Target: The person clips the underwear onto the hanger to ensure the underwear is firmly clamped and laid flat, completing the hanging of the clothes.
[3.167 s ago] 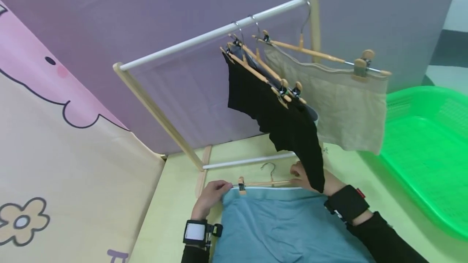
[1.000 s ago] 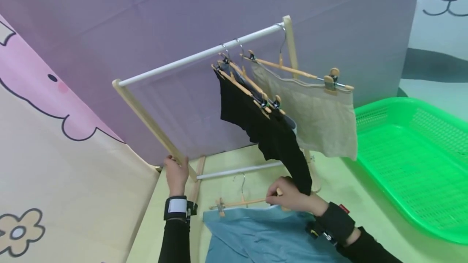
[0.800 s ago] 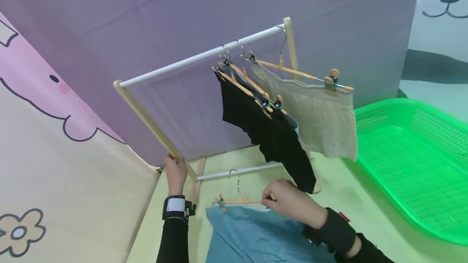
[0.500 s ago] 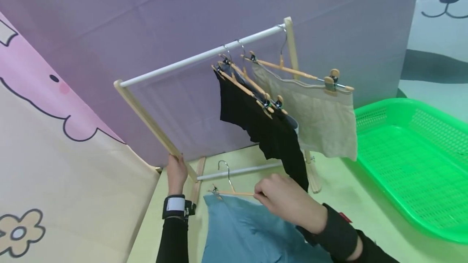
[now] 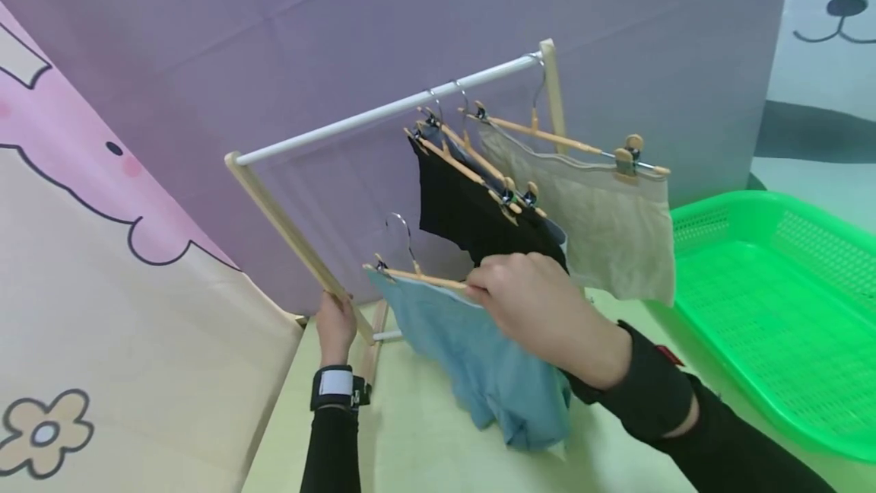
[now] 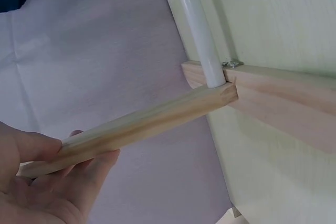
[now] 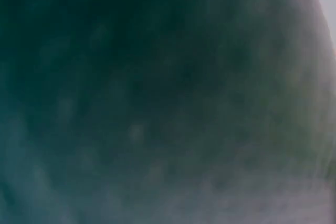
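Observation:
In the head view my right hand grips the right part of a wooden clip hanger, its metal hook pointing up. A blue garment with a pale waistband hangs from it, lifted off the table. My left hand holds the left wooden post of a small clothes rack. The left wrist view shows thumb and fingers around that post, close to its lower joint. Dark, blurred cloth fills the right wrist view, so that hand's fingers are hidden there.
On the white rail hang black clothing, a grey-blue piece mostly hidden behind it, and a beige garment, all on clip hangers. A green plastic basket stands at the right. A purple cloth backdrop rises behind the rack.
My left hand has gone from the hanger's left end to the rack's post. My right hand has raised the hanger and blue garment from the table toward the rack.

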Action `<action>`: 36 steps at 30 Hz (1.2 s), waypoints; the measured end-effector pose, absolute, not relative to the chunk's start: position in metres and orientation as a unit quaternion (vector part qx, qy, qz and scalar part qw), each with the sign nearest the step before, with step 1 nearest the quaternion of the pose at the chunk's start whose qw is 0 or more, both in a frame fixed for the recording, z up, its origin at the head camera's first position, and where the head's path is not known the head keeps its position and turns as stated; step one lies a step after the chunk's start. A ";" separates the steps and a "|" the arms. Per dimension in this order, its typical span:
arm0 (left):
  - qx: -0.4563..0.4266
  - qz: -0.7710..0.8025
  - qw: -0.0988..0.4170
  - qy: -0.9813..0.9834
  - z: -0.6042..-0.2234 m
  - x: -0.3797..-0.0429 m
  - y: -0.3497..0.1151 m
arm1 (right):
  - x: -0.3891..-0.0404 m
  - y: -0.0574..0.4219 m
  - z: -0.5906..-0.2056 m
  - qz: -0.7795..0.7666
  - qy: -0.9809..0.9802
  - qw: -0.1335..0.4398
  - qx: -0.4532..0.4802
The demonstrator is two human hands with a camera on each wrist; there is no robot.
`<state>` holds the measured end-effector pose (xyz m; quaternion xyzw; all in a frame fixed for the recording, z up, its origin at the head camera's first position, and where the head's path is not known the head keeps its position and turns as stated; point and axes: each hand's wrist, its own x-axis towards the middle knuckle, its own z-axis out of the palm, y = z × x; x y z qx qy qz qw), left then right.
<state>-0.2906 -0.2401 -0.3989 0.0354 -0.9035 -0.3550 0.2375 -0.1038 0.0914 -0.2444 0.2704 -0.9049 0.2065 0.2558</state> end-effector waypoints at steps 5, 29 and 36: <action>0.038 -0.345 0.238 -0.907 -0.398 -0.289 -0.239 | -0.106 0.093 -0.223 0.213 -0.899 0.287 0.254; 0.027 -0.348 0.227 -0.909 -0.399 -0.289 -0.241 | -0.139 0.082 -0.152 0.208 -0.913 0.303 0.175; 0.028 -0.346 0.226 -0.910 -0.397 -0.291 -0.241 | -0.156 0.081 -0.157 0.176 -0.924 0.302 0.153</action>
